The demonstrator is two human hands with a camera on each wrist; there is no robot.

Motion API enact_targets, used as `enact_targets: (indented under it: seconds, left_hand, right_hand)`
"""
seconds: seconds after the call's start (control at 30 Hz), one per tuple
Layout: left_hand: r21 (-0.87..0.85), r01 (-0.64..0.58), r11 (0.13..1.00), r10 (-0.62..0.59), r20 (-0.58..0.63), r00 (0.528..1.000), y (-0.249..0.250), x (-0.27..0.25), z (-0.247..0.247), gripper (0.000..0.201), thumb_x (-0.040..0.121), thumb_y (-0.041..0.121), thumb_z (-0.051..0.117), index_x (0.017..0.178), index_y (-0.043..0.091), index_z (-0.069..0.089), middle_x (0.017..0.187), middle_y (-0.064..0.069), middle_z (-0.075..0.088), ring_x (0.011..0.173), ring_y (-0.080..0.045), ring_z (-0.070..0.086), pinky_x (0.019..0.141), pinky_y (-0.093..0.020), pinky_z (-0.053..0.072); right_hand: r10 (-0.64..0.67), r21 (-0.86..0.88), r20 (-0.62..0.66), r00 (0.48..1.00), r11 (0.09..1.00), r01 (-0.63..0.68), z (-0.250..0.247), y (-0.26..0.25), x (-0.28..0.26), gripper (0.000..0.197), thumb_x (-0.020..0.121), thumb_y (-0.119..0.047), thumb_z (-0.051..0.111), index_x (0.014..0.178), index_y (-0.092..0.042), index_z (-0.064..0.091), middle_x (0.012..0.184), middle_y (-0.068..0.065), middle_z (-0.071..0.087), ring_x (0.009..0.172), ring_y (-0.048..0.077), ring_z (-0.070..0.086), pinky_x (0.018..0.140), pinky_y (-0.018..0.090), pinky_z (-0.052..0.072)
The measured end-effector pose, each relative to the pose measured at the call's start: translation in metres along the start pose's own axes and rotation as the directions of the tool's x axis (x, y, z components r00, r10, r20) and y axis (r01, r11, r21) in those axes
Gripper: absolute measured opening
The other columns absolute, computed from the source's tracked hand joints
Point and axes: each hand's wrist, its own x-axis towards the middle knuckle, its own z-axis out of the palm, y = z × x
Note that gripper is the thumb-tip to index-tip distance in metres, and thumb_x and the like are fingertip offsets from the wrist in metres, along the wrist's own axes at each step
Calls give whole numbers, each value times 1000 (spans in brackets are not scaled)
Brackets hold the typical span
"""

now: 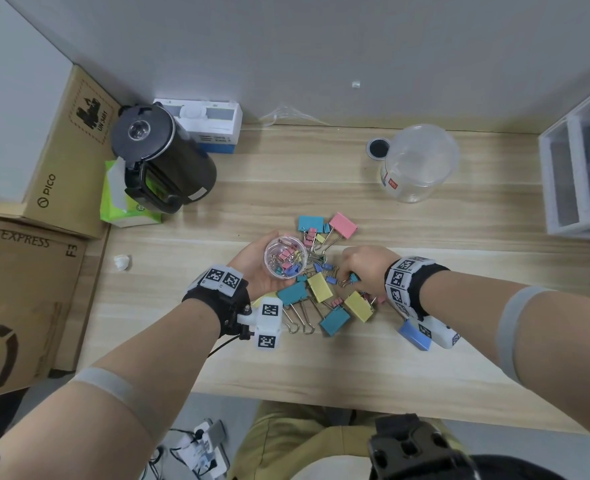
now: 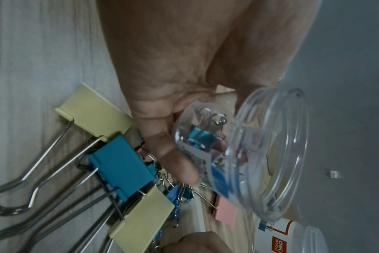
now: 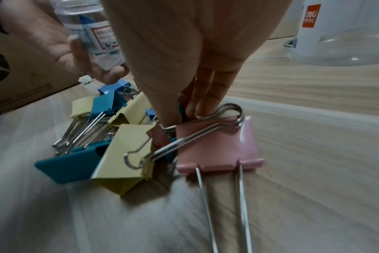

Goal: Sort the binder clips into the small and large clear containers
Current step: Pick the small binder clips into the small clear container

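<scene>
Wooden desk [image 1: 217, 341]; large clear container [image 1: 420, 164] upright at rear, visible whole only from head. Left hand [image 1: 252, 268] cradles small container [image 1: 284, 258] holding small clips. Right hand [image 3: 184, 51] pinches small teal clip [image 3: 181, 111], seen clearest at right wrist.

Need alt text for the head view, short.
Over a wooden desk, the left hand holds a small clear container of small binder clips while the right hand pinches a small teal clip from a mixed pile. A large clear container stands empty behind.
</scene>
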Motion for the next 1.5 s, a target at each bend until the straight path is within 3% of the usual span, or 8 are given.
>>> enact_targets:
  seconds: [0.2, 0.6, 0.8, 0.97, 1.07, 1.23, 1.37, 1.5]
  left_hand:
    - [-4, -3, 1000, 3, -15, 1000, -1, 0, 0, 49, 102, 52, 40, 109, 13, 68, 93, -15, 68, 81, -25, 61, 54, -29, 58]
    - [9, 1, 1000, 0, -18, 1000, -3, 2, -1, 47, 101, 51, 41, 104, 14, 71, 89, -13, 71, 76, -23, 63, 55, -28, 56]
    - [20, 1, 1000, -1, -31, 1000, -3, 4, 0, 45, 100, 50, 44, 104, 14, 70, 89, -12, 72, 73, -22, 65, 55, -28, 56]
    - [21, 8, 1000, -8, -42, 999, -2, 5, 4, 46, 100, 51, 44, 108, 12, 67, 89, -12, 71, 75, -23, 65, 55, -29, 57]
    - [25, 9, 1000, -8, -39, 999, -2, 6, 6, 47, 101, 51, 42, 116, 13, 65, 89, -12, 71, 77, -24, 64, 55, -29, 57]
    - [24, 23, 999, -21, -79, 997, 1, 3, 13, 49, 103, 50, 39, 118, 12, 65, 95, -15, 69, 82, -27, 64, 54, -30, 58]
    - [28, 36, 999, -32, -112, 993, 6, 3, 20, 52, 103, 51, 38, 110, 8, 65, 96, -17, 66, 79, -27, 61, 52, -30, 58]
    - [80, 19, 997, -9, -124, 992, 11, 2, 32, 41, 100, 44, 48, 98, 8, 67, 80, -13, 71, 66, -24, 65, 52, -28, 55]
  right_hand:
    - [-38, -4, -34, 999, 999, 38, -5, -3, -3, 25, 87, -28, 65, 112, -30, 69, 110, -10, 61, 102, 16, 58, 83, 33, 51]
    - [-48, 20, -23, 999, 999, 48, 4, -23, 14, 35, 88, -18, 58, 121, -26, 66, 112, 3, 55, 103, 26, 59, 82, 41, 53]
    - [26, 91, -23, 999, 996, -24, 8, -19, 11, 39, 92, -10, 55, 129, -18, 64, 146, 3, 40, 124, 28, 52, 102, 37, 45]
    - [24, 117, -31, 999, 993, -20, 9, -14, 8, 42, 92, -6, 53, 131, -19, 64, 153, -1, 36, 132, 26, 46, 106, 33, 40]
    - [4, 98, -29, 1000, 995, -1, 4, -13, 4, 35, 94, -12, 55, 127, -17, 66, 144, 3, 47, 126, 26, 50, 101, 32, 40]
    - [21, 197, -162, 987, 980, 11, -15, -1, -7, 26, 93, -24, 60, 117, -16, 69, 100, 2, 61, 97, 23, 58, 85, 34, 48]
    - [100, 386, -306, 947, 922, 27, -43, 0, -7, 32, 91, -32, 66, 116, -12, 71, 110, 4, 67, 87, 15, 57, 79, 24, 43]
    - [11, 450, -385, 923, 875, 177, -68, -23, -4, 33, 88, -33, 71, 113, -12, 72, 97, -3, 64, 81, 11, 56, 78, 27, 49]
